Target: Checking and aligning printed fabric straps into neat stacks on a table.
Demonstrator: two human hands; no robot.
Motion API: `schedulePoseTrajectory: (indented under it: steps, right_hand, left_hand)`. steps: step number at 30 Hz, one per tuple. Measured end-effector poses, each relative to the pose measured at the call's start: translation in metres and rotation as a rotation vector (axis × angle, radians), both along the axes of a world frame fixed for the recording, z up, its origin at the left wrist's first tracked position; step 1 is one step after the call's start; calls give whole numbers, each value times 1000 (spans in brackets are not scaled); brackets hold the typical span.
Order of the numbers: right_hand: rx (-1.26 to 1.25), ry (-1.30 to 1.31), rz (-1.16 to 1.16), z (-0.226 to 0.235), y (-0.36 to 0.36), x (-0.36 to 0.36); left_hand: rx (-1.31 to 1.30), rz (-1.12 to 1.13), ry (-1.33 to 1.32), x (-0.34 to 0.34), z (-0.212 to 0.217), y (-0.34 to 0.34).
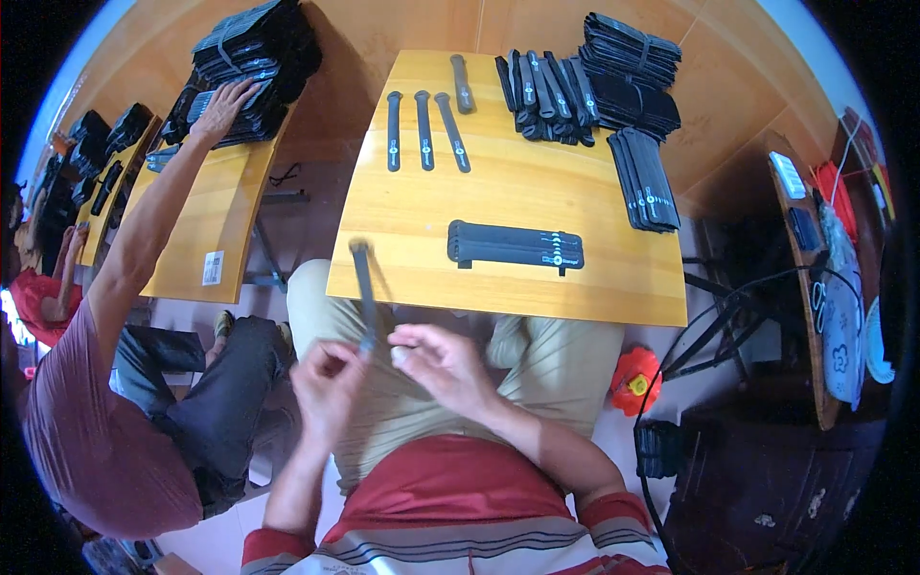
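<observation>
The left hand [326,385], nearer the piece, is pinching the lower end of a dark strap [366,289] between closed fingertips, its long axis pointing away toward the table [407,259], while the right hand [448,370] is hovering just beside, fingers curled inward, any hold being unclear

Three straps [425,134] lie behind-left of a strap stack [508,241].
</observation>
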State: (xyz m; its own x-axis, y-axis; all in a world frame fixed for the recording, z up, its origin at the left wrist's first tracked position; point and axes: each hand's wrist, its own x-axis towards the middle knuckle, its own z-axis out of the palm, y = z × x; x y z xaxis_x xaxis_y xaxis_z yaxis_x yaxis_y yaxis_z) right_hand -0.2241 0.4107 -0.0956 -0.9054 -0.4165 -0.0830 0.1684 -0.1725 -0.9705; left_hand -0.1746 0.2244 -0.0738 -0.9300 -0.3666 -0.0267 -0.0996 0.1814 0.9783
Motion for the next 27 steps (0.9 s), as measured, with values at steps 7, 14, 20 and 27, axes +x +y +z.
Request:
schedulePoseTrajectory:
  steps: [7,14,20,27]
  right_hand:
    - [248,449,75,10,8,7]
    - [322,492,210,43,64,5]
    - [385,308,70,45,109,-6]
    - [505,173,-213,33,152,-23]
  left_hand:
    - [253,-294,-40,34,-19,25]
    - [685,-213,-75,4,-2,17]
    - [415,-347,-53,-24,10,20]
    - [322,-429,-100,-60,18,31]
